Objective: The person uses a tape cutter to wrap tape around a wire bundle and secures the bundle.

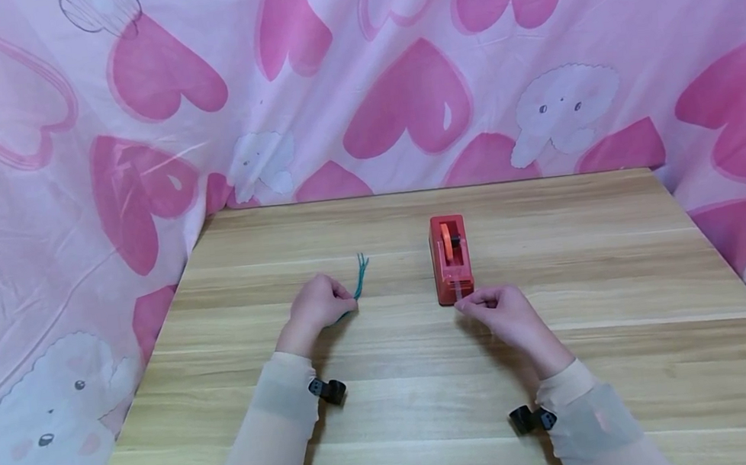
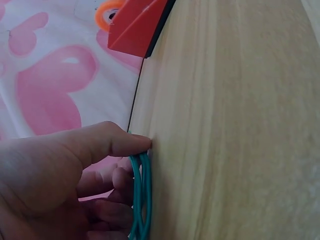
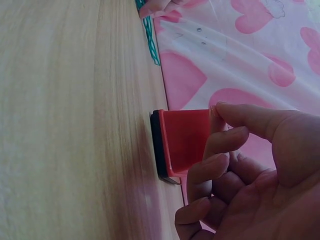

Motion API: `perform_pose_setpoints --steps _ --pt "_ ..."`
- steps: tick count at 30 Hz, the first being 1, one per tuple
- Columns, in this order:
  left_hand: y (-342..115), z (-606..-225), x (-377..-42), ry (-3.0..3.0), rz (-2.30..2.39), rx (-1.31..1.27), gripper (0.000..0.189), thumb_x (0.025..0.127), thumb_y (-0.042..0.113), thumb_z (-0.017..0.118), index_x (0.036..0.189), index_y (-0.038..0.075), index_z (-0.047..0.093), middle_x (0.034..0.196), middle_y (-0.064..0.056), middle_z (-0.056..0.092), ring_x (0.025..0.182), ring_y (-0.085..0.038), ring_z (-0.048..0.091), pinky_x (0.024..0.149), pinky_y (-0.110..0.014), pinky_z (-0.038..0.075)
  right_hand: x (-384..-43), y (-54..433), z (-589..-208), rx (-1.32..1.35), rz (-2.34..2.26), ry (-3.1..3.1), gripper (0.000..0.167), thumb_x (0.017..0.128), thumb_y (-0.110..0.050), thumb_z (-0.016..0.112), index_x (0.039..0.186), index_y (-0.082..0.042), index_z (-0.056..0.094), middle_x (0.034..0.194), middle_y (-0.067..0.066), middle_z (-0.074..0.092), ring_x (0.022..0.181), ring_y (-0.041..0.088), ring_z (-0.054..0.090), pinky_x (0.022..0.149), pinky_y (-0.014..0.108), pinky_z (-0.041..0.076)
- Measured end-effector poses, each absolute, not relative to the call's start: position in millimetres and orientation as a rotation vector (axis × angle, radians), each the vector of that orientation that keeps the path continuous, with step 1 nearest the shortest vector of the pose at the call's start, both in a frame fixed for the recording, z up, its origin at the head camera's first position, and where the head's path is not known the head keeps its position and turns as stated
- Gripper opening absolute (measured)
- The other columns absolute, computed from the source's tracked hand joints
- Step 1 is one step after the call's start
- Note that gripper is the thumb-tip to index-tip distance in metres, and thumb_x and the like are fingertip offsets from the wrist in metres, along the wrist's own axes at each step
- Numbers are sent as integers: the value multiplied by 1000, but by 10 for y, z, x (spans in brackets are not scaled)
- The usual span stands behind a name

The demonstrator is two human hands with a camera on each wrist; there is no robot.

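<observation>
My left hand pinches a bundle of thin teal cords between thumb and forefinger, just above the wooden table. In the left wrist view the cord bundle hangs in loops below the thumb. A red tape dispenser with an orange tape wheel stands right of the cords, its front toward me. At its front edge, my right hand has thumb and forefinger together on the end of a clear tape strip. The other right fingers curl loosely beside the dispenser's red front.
The wooden table reaches back to a pink curtain printed with hearts, which also hangs along both sides. A small black camera is strapped at each wrist, over pale sleeves.
</observation>
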State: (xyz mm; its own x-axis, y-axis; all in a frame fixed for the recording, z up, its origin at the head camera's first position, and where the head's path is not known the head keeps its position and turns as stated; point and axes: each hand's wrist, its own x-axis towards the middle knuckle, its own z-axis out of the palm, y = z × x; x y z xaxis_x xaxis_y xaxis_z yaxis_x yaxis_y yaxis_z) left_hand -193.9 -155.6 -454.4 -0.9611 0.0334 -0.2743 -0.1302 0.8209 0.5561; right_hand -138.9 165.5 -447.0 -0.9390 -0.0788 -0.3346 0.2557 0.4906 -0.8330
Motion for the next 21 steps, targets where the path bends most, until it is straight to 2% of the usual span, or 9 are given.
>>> perform_pose_setpoints --steps 5,12,21 --pt "-1554 -4537 -1927 2727 881 -2 9 91 23 77 87 14 76 92 -1 72 86 -19 62 83 -38 50 -1375 1659 -4459 136 -1423 2410 30 100 -29 68 116 -5 76 106 11 73 74 17 49 59 28 43" --pt "-1528 -4465 -1902 2724 884 48 12 91 23 79 84 15 74 88 0 69 83 -19 59 78 -35 46 -1381 1662 -4462 95 -1417 2442 30 100 -28 68 114 -3 76 105 9 73 83 17 52 67 29 45" --pt "-1521 -4444 -1886 2724 910 55 6 84 23 87 86 19 82 97 2 78 95 -17 66 88 -39 51 -1383 1644 -4458 108 -1426 2436 29 100 -27 68 116 -4 76 112 11 75 92 20 57 74 30 47"
